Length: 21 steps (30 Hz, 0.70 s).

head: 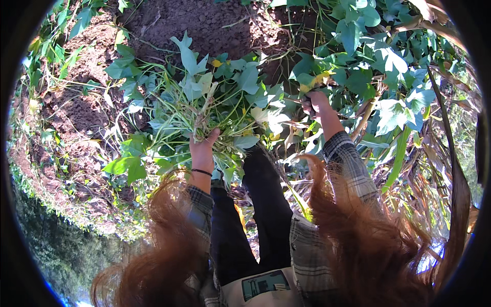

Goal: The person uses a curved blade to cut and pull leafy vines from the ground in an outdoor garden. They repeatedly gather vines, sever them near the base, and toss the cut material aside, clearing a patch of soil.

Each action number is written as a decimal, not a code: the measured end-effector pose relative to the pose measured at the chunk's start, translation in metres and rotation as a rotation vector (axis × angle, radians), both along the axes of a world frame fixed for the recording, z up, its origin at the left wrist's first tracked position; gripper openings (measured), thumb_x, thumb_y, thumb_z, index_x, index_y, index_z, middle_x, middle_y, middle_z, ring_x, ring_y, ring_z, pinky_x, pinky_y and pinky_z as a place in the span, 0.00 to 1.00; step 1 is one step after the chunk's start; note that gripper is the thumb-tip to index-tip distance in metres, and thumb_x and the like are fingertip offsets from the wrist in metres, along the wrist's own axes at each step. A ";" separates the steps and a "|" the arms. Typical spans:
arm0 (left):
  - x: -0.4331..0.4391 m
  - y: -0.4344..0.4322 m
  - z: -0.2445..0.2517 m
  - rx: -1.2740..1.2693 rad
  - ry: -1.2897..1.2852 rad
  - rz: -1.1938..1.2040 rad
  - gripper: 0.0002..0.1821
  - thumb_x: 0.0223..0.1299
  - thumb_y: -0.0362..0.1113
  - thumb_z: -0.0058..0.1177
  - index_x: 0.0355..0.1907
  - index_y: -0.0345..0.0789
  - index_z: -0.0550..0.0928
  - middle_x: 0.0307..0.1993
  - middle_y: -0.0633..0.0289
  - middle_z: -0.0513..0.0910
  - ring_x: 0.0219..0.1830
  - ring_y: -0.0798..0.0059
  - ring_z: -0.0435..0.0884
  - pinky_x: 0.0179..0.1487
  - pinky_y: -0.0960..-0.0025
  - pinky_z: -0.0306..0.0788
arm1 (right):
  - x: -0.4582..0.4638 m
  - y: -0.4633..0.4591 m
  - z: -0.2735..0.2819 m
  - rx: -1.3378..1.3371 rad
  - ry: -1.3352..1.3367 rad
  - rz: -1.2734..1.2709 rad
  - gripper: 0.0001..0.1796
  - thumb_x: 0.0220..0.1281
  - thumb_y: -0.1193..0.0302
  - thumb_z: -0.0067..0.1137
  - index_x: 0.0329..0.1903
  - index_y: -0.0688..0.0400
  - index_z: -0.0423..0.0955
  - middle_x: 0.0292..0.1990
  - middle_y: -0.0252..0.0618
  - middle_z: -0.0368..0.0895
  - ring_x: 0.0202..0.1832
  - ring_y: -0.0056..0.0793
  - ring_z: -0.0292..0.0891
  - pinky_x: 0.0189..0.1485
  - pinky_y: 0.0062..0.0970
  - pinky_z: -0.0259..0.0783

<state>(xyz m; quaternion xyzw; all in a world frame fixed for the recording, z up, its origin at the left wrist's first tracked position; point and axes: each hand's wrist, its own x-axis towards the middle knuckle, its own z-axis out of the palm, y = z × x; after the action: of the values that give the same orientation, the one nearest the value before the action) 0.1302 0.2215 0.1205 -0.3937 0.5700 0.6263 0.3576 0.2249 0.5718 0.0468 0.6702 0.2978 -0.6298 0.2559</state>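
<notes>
My left hand (203, 147) is closed around the stems of a large bunch of leafy green vines (199, 107), thumb over the stems. Lobed leaves and a few yellow ones fan out above and beside it. Up and to the right, my right hand (317, 103) reaches in at the edge of the standing leafy vines (356, 76), its fingers curled near yellowed leaves (316, 81). A dark object or shadow shows at those fingers; whether they hold a stem or a tool I cannot tell.
Bare brown soil (191, 23) lies beyond the bunch, with more soil and trailing vines (76, 111) at left. Long dry leaves and stalks (425, 172) stand at right. My dark-trousered legs (268, 207) are below, and loose hair (353, 230) hangs over both sleeves.
</notes>
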 end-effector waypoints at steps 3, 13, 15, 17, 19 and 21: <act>-0.001 -0.009 0.003 -0.023 0.037 0.003 0.24 0.48 0.25 0.62 0.50 0.32 0.71 0.43 0.65 0.78 0.42 0.76 0.75 0.51 0.71 0.67 | -0.022 -0.042 0.050 -0.098 0.069 0.096 0.07 0.67 0.70 0.39 0.41 0.59 0.65 0.20 0.32 0.64 0.14 0.14 0.54 0.12 0.16 0.49; -0.042 0.074 0.004 0.237 0.126 0.088 0.24 0.47 0.22 0.58 0.49 0.31 0.67 0.38 0.58 0.80 0.40 0.71 0.79 0.50 0.68 0.71 | -0.031 -0.023 0.265 -0.139 0.287 -0.116 0.17 0.68 0.68 0.41 0.55 0.65 0.64 0.18 0.30 0.60 0.14 0.13 0.51 0.12 0.14 0.48; -0.058 0.096 -0.005 0.164 0.147 0.008 0.28 0.44 0.22 0.61 0.50 0.32 0.67 0.39 0.62 0.79 0.41 0.72 0.77 0.51 0.70 0.68 | -0.053 -0.040 0.254 -0.240 0.261 -0.075 0.18 0.68 0.67 0.43 0.54 0.65 0.64 0.19 0.30 0.62 0.14 0.13 0.52 0.12 0.15 0.49; -0.069 0.129 -0.024 0.144 0.147 0.078 0.33 0.40 0.21 0.61 0.52 0.32 0.63 0.48 0.58 0.76 0.48 0.67 0.75 0.56 0.65 0.62 | -0.078 -0.054 0.259 -0.288 0.285 0.023 0.19 0.68 0.66 0.44 0.56 0.64 0.64 0.21 0.30 0.63 0.15 0.13 0.53 0.14 0.15 0.51; -0.077 0.144 -0.048 0.034 0.140 -0.002 0.39 0.39 0.20 0.61 0.56 0.33 0.58 0.55 0.55 0.69 0.52 0.65 0.71 0.57 0.64 0.61 | -0.083 -0.076 0.255 -0.230 0.346 0.074 0.20 0.68 0.66 0.44 0.57 0.63 0.65 0.21 0.29 0.63 0.16 0.13 0.53 0.16 0.15 0.51; -0.076 0.175 -0.051 0.186 0.048 0.021 0.46 0.38 0.20 0.61 0.62 0.31 0.51 0.58 0.50 0.64 0.56 0.63 0.67 0.60 0.63 0.60 | -0.090 -0.081 0.267 -0.202 0.291 -0.026 0.19 0.68 0.67 0.45 0.57 0.62 0.67 0.21 0.28 0.63 0.17 0.12 0.53 0.17 0.15 0.51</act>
<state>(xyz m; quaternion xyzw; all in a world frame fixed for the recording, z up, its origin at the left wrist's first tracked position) 0.0538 0.3961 0.0690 -0.3497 0.5135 0.6895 0.3723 0.1352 0.4911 0.3138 0.5468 0.2579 -0.7501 0.2679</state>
